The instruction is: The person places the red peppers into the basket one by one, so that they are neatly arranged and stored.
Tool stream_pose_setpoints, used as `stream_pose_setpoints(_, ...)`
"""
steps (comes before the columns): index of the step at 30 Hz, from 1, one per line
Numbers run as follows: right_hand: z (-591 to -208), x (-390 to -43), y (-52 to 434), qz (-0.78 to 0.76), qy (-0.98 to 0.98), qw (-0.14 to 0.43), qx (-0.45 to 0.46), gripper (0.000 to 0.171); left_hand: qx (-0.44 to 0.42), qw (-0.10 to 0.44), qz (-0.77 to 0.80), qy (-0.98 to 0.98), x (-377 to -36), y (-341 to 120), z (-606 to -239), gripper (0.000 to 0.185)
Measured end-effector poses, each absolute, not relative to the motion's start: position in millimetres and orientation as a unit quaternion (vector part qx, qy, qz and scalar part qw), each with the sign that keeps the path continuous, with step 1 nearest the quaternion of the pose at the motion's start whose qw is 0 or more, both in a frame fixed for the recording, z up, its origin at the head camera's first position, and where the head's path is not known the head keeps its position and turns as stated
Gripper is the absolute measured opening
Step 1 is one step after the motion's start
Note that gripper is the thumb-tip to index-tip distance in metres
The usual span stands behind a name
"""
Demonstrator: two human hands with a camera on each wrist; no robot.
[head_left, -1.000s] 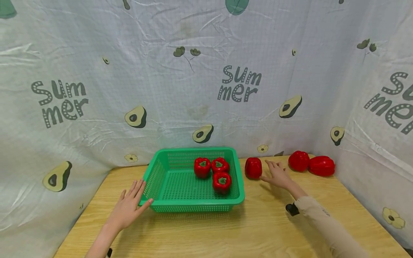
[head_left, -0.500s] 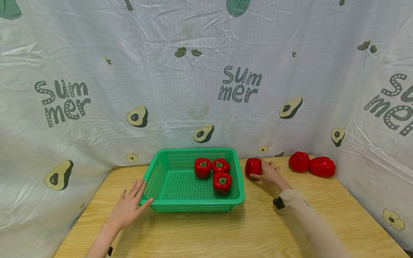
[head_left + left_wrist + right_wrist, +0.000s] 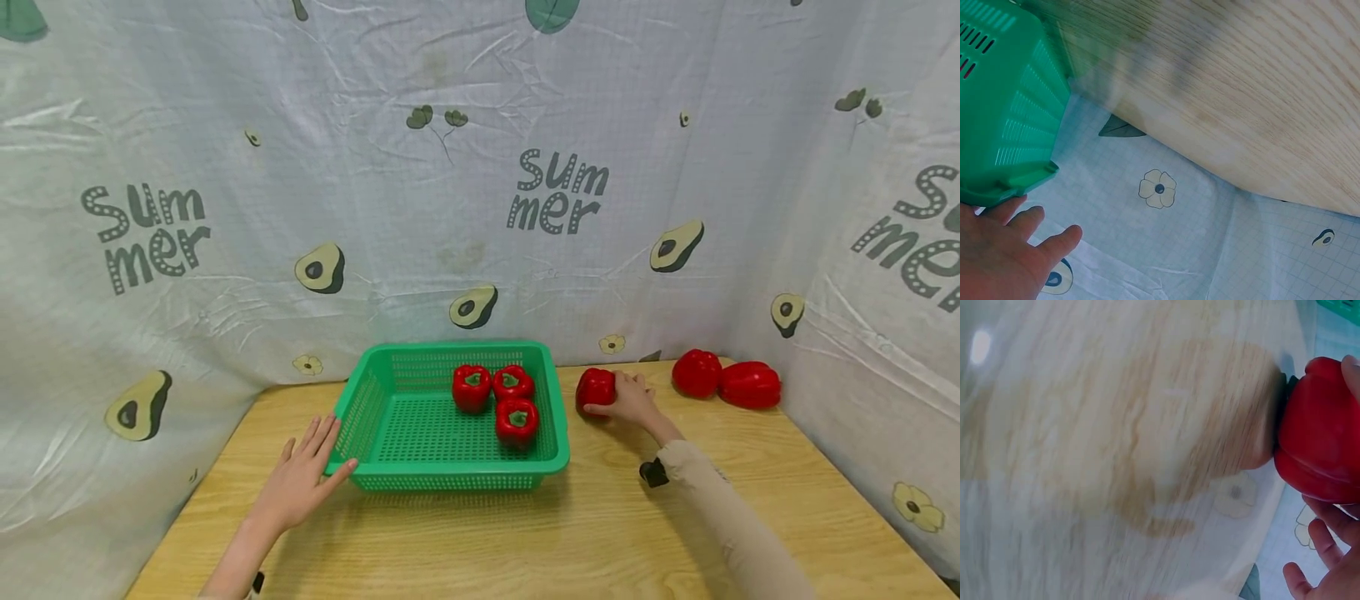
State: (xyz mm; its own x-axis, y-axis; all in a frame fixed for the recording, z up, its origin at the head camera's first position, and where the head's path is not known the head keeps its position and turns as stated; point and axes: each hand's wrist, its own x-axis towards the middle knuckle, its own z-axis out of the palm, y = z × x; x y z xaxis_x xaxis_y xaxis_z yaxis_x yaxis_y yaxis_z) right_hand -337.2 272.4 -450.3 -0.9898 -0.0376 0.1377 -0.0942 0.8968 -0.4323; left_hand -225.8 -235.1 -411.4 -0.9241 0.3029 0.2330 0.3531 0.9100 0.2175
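Note:
My right hand [image 3: 634, 405] grips a red bell pepper [image 3: 595, 390] to the right of the green basket [image 3: 450, 470]. In the right wrist view, the thumb is on one side of this bell pepper [image 3: 1319, 434] and fingers on the other, with its dark green stem end facing the wooden table. My left hand [image 3: 294, 487] lies with straight, spread fingers at the basket's left rim. The left wrist view has those fingertips right at the rim of the basket [image 3: 1013, 190]. Inside the basket, toward its right side, stand three red bell peppers [image 3: 516, 422], stem ends up.
Two more red bell peppers, one upright [image 3: 697, 373] and one on its side [image 3: 750, 385], are at the table's back right corner. A white cloth [image 3: 420, 225] printed with avocados hangs behind the wooden table [image 3: 465, 550] and along its sides.
My right hand has moved left to the lone bell pepper and taken hold of it. That pepper has since shifted slightly right. My left hand stays at the basket rim.

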Motion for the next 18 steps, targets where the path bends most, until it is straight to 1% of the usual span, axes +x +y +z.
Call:
stream_pose_setpoints(11,-453.7,-324.0,279.0,0.202,-0.974,0.077,0.061,0.084,-0.166,0.103,-0.124,-0.973,-221.1,-235.8,-411.2,0.073)
stream_pose_setpoints(18,-449.2,-317.4,280.7,0.194,-0.973,0.093,0.082,0.084,-0.167,0.105,-0.121,-0.973,-222.1,-233.5,-411.2,0.073)
